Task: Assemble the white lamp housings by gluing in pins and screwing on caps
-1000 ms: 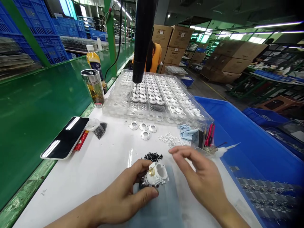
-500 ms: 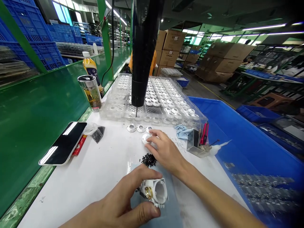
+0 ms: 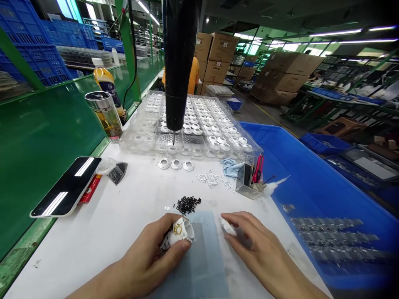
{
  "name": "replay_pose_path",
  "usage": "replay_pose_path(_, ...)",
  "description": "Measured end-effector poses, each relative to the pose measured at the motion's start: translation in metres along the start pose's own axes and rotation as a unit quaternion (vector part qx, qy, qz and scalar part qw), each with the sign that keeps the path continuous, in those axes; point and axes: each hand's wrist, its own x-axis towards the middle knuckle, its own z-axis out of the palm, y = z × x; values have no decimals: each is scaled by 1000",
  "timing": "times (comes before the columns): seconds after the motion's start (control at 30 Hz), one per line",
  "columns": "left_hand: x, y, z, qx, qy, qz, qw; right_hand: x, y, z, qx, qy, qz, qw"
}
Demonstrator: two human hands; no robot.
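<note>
My left hand [image 3: 158, 245] is closed around a white plastic housing [image 3: 186, 229] with a round opening and a gold-coloured coil on its side. Across from it, my right hand [image 3: 258, 245] pinches a small white ring-shaped part [image 3: 228, 227] by its edge; the fingers partly cover it. A gap separates the two parts above the pale blue mat [image 3: 202, 257]. Just beyond the mat lies a pile of black screws [image 3: 188, 204]. Farther off, three white ring parts [image 3: 176, 165] sit in a row. The black electric screwdriver [image 3: 176, 99] hangs bit-down above the table.
Clear trays [image 3: 137, 145] of white rings stand at the back. White pins [image 3: 208, 178], a blue cloth [image 3: 232, 168] and a small box [image 3: 246, 189] lie right of centre. A phone [image 3: 67, 187] and a tea bottle [image 3: 104, 116] are left, a blue bin [image 3: 299, 174] right.
My right hand has come back from the row of rings, carrying a white ring part to beside the mat. My left hand has turned the housing slightly and shifted left in view.
</note>
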Motion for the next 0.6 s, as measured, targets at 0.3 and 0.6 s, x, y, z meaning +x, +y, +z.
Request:
replay_pose_path(0.3,-5,0,7,23,-48,14,998,-3,-8,-3,-48,-52,-30,997)
replay_pose_path(0.6,-5,22,-5,41,-118,9,992,-10,-29,-7,203,11,1,979)
